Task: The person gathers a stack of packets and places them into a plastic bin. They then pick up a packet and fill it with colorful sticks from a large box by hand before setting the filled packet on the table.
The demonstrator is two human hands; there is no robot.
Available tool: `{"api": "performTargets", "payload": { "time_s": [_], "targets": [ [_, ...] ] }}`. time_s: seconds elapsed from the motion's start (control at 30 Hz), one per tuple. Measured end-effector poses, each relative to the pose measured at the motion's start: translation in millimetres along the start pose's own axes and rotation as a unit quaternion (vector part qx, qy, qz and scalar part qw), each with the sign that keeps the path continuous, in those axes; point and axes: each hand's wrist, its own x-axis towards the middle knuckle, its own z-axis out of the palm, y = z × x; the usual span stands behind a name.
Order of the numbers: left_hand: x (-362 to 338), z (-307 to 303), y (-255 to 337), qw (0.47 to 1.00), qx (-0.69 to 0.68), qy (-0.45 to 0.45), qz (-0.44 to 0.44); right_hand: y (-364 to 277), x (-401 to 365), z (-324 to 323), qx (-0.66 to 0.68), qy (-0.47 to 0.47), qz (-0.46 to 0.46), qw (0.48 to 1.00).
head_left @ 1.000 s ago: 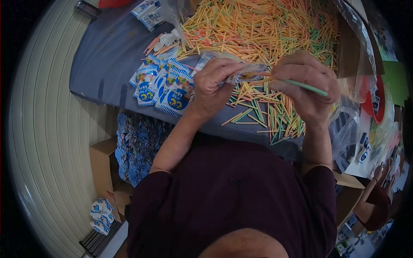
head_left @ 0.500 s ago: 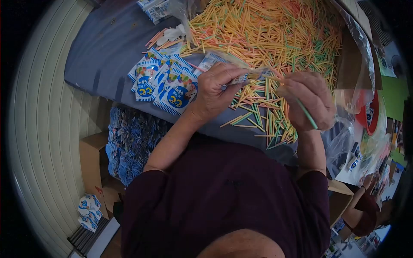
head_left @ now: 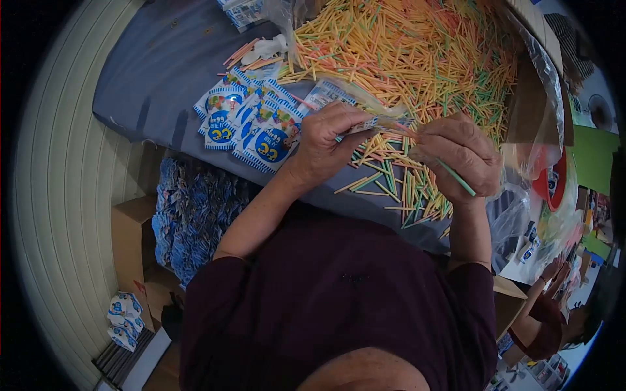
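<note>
My left hand (head_left: 326, 138) pinches a small, clear-and-blue printed packet (head_left: 381, 122), its mouth turned to the right. My right hand (head_left: 462, 155) is closed around thin candy sticks. A green stick (head_left: 456, 177) juts from the bottom of that hand, and a pink stick (head_left: 405, 131) reaches from its fingertips to the packet's mouth. Behind and beneath both hands spreads a large heap of yellow, orange, pink and green sticks (head_left: 404, 45). Left of my left hand lie several blue-and-white printed packets (head_left: 270, 140), overlapping one another. Another flat packet (head_left: 329, 94) rests just behind the left hand.
A grey cloth (head_left: 169, 72) covers the table. At the back left are a stack of packets (head_left: 242, 14) and a crumpled white piece (head_left: 264, 49). Below the edge, a cardboard box (head_left: 129, 244) stands beside many blue packets (head_left: 195, 215). Another person (head_left: 544, 319) sits at far right.
My right hand has shifted slightly left toward the packet. A pink stick now shows at the packet's mouth, where a yellow one showed before. My left hand keeps its hold.
</note>
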Motion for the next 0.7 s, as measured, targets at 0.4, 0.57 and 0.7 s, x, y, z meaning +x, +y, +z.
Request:
{"api": "performTargets", "payload": {
  "time_s": [0.4,0.57,0.7],
  "targets": [
    [-4,-10,0,0.997,0.051,-0.055,0.029,3,-4,10,0.002,-0.117,0.086,0.989],
    [-4,-7,5,0.999,0.020,-0.046,-0.012,-10,11,12,0.051,-0.088,0.250,0.963],
    [-1,-6,9,0.998,0.008,-0.064,-0.022,4,5,10,0.043,-0.058,0.200,0.977]
  ]
}}
